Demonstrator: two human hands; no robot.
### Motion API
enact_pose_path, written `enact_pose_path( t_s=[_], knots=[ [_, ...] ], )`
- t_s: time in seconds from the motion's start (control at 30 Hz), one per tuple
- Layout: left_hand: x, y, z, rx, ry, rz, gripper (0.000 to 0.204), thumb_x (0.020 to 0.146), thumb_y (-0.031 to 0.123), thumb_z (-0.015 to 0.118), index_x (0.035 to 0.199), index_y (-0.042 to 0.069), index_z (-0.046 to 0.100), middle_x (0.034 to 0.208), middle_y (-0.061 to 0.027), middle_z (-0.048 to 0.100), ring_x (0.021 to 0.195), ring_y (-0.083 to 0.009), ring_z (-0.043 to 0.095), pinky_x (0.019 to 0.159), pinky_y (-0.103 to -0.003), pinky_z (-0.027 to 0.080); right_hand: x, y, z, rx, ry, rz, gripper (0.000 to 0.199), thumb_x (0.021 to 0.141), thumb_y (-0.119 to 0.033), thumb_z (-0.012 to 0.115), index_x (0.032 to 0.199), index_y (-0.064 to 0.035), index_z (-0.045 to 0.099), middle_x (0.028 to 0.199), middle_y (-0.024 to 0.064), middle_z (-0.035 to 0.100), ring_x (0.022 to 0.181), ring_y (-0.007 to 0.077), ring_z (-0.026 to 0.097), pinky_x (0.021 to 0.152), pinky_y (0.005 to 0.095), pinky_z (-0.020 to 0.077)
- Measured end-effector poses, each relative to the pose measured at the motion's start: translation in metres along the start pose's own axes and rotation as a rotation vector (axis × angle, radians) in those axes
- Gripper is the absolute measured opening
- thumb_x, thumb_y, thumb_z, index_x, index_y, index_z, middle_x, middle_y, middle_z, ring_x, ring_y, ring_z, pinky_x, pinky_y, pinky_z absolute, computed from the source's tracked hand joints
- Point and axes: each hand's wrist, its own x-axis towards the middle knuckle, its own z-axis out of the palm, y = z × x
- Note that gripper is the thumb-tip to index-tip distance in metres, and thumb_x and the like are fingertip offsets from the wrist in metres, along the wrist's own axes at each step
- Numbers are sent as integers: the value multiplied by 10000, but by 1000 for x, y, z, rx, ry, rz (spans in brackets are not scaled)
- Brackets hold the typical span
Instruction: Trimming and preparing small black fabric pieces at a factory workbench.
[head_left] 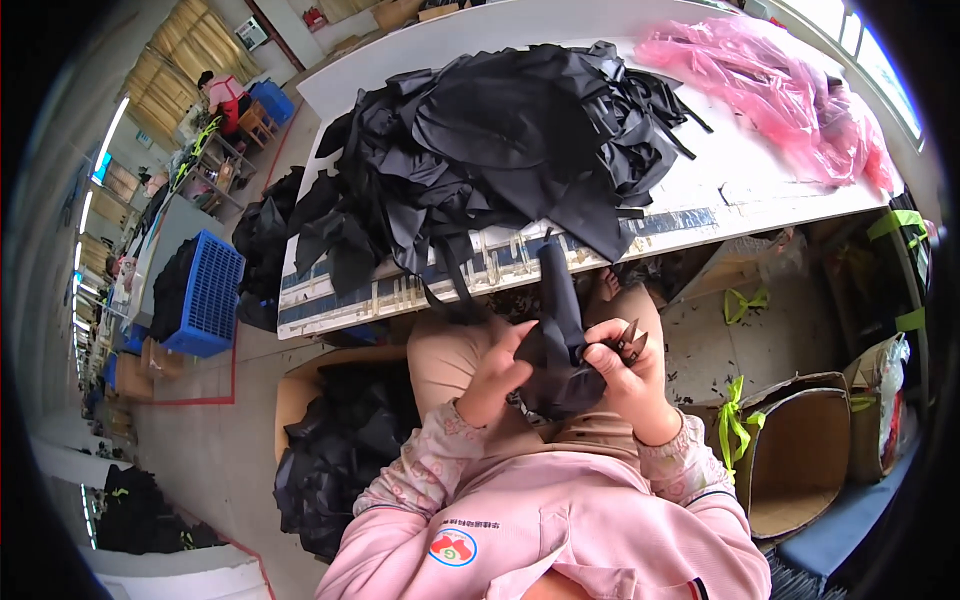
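black fabric piece pinched in both hands over the lap

held low over the lap, just ahead of the pink sleeves: a black fabric piece point(560, 345), bunched at the bottom and rising in a narrow rolled column toward the tabletop point(700, 205) edge. judged light, soft and limp, likely a little slick, not fragile; best taken where already gathered, at the thick bundle, since the loose upper end would flop. left hand point(497, 372) closed on the left flank of the bundle, fingers curled into the cloth. right hand point(622, 370) clamped on the right flank, fingers tight together over a fold; also gripped there, a small pair of thread snips point(633, 343), metal tips poking up and right of the knuckles. fabric thus lay between the two grips, touching both, its bulk sagging below them and its tail standing above.

further out, beside the left knee on the floor, a cardboard box point(300, 385) stuffed with more black cloth. on the right, an open empty cardboard box point(800, 450) with yellow-green straps point(728, 415) near it.

beyond the knees, the white tabletop with a ruler strip along its near edge, carrying a large heap of black fabric point(500, 130), straps dangling over the edge. far right on the same surface, crumpled pink plastic bags point(780, 90). off to the left, well apart, a blue crate point(210, 295); farther back, another person seated at a bench.
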Motion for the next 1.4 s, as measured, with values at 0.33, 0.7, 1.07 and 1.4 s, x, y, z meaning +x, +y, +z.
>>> enact_pose_path(
  t_s=[0.33,0.7,1.07,1.4],
  knots=[
    [0,12,1,-439,274,88,129,925,59,560,1036,71,625,1030,-10,643,929,-106,594,828,-245,455,6,18,-15,-112,305,12,129,935,-150,595,950,-25,620,702,-43,559,565,31,475,510,169,356],
    [-12,-22,-2,-254,293,-41,293,867,19,616,1148,54,544,1068,-5,607,988,-106,566,911,-269,447,7,47,-29,-93,507,70,117,940,-163,591,916,-49,590,753,-98,464,636,-21,348,526,154,253],
    [0,-25,-16,-12,340,120,402,813,-50,676,1153,39,482,1078,-24,594,995,-112,571,905,-269,471,-1,53,-56,8,437,57,76,943,-162,583,932,-89,601,696,-59,551,420,-24,303,364,169,190],
    [13,-22,0,395,317,292,617,805,-44,689,1309,39,343,1025,-123,613,933,-164,620,815,-297,524,4,7,11,-484,112,-172,257,864,-13,633,1118,-18,594,1030,66,639,785,87,599,636,211,475]
  ],
)
